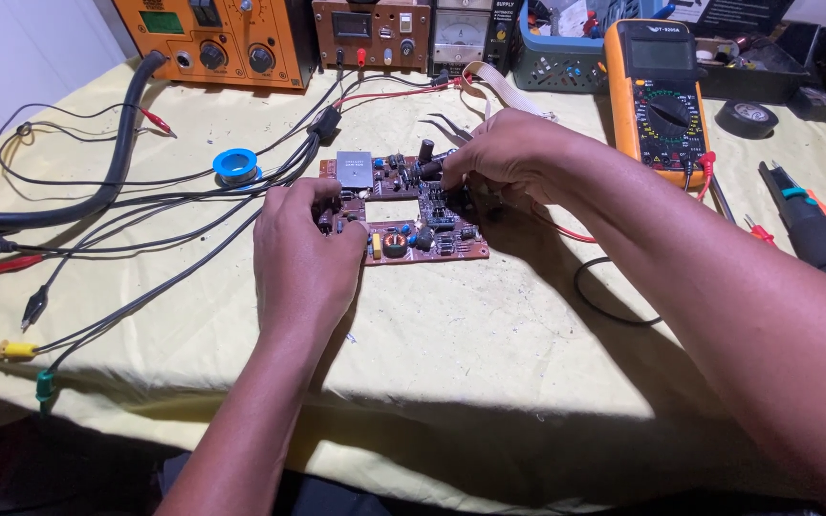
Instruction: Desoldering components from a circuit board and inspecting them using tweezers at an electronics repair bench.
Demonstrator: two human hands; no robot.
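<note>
Circuit board (403, 215) lies flat on the tabletop (489, 325); left hand (303, 253) fingers press its near-left edge, right hand (504, 158) fingers pinch components at its far-right.

Two bare, sleeveless forearms, ringless fingers (322, 205)

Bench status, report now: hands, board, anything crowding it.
Left hand pressing the circuit board's left end. Right hand pinching at parts on its upper right. Black cables and solder spool crowd the left; tweezers behind.
</note>
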